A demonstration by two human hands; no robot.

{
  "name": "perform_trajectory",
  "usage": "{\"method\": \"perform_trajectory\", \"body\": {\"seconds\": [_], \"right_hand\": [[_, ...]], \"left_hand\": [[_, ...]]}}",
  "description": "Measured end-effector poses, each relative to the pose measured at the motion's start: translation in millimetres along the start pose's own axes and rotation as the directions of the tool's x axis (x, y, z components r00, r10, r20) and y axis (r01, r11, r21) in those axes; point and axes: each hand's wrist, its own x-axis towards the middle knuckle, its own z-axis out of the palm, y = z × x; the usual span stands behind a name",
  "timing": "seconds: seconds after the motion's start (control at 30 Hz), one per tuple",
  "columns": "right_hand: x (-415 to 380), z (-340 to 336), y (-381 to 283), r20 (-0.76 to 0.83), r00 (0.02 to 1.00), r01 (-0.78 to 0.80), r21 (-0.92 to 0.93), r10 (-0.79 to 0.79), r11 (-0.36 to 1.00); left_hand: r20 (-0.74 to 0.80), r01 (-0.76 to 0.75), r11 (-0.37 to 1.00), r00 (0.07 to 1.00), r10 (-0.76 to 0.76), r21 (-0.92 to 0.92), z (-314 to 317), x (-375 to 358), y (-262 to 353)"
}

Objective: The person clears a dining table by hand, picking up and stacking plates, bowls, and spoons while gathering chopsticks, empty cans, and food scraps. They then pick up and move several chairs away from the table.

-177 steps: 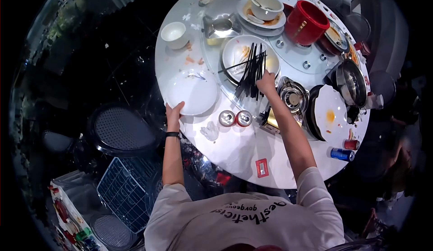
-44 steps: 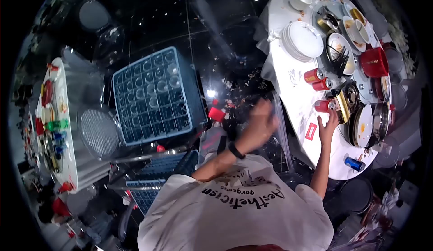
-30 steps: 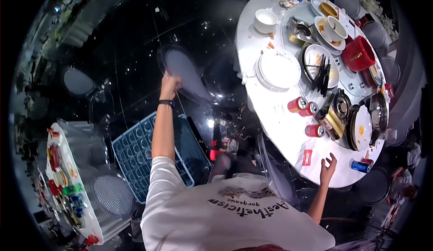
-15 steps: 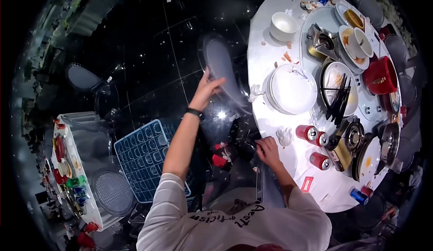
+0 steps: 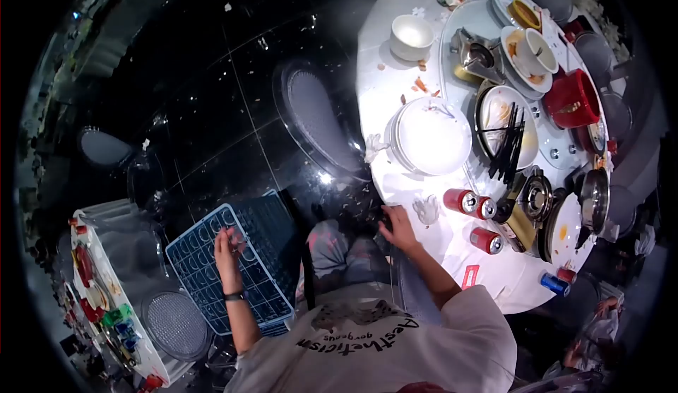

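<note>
My left hand [image 5: 226, 255], with a dark band at the wrist, is over the blue compartment crate [image 5: 263, 295], which has several round glass rims in its cells. Its fingers are bent together near the crate's upper part; a small clear, pinkish shape shows at them, too blurred to name. At the near edge of the white-clothed round table [image 5: 452, 255] is my right hand [image 5: 399, 229], fingers stretched and slightly apart, holding nothing I can see. A crumpled white napkin [image 5: 426, 209] lies beside it. Close by are red cans [image 5: 460, 200] and a stack of white plates [image 5: 434, 137].
A clear-framed chair [image 5: 314, 114] stands by the table. On the table are a white bowl [image 5: 412, 36], a red pot [image 5: 573, 100], a portable stove [image 5: 533, 195] and black chopsticks [image 5: 508, 149] on a dirty plate. Another laden table [image 5: 134, 308] is at left.
My left hand has drawn back from beside the chair to over the crate. The view has shifted, and my right hand stays by the table edge.
</note>
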Motion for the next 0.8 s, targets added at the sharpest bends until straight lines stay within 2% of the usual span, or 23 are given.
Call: {"method": "perform_trajectory", "body": {"seconds": [0.03, 0.07, 0.13, 0.23, 0.33, 0.4, 0.5, 0.57, 0.67, 0.73, 0.8], "right_hand": [[5, 5, -8, 0.000, 0.997, -0.071, 0.118, 0.071, 0.991], [15, 4, -25, -0.010, 0.997, -0.072, 0.148, 0.074, 0.986], [47, -11, -77, -0.059, 0.998, 0.043, 0.141, -0.035, 0.989], [91, -18, -131, -0.133, 0.981, 0.175, 0.311, -0.139, 0.934], [135, 1, -155, -0.161, 0.983, 0.036, 0.648, 0.091, 0.761], [172, 3, -171, -0.189, 0.951, -0.038, 0.715, 0.246, 0.698], [227, 5, -187, -0.299, 0.839, -0.151, 0.675, 0.455, 0.722], [260, 9, -195, -0.351, 0.724, -0.237, 0.681, 0.594, 0.693], [304, 17, -217, -0.445, 0.522, -0.387, 0.636, 0.727, 0.668], [315, 21, -221, -0.543, 0.395, -0.505, 0.546, 0.742, 0.668], [330, 30, -226, -0.621, 0.289, -0.587, 0.486, 0.728, 0.647]], "left_hand": [[0.009, 0.001, 1.000, 1.000, 0.000, -0.017, 5, 1, -1], [0.030, 0.001, 0.999, 1.000, 0.000, -0.032, 14, 5, 0], [0.105, 0.001, 0.998, 0.994, 0.006, -0.067, 48, 21, 4], [0.238, -0.018, 0.989, 0.970, 0.053, -0.146, 121, 73, 22], [0.355, -0.029, 0.963, 0.926, 0.127, -0.268, 213, 148, 48], [0.422, -0.016, 0.936, 0.890, 0.174, -0.353, 272, 197, 63], [0.537, 0.042, 0.902, 0.815, 0.218, -0.430, 334, 241, 73], [0.633, 0.019, 0.930, 0.738, 0.236, -0.368, 350, 250, 80], [0.760, -0.159, 0.984, 0.628, 0.168, -0.087, 352, 256, 94], [0.831, -0.164, 0.984, 0.555, 0.036, 0.066, 349, 270, 110], [0.865, -0.125, 0.959, 0.473, -0.169, 0.256, 347, 295, 129]]}}
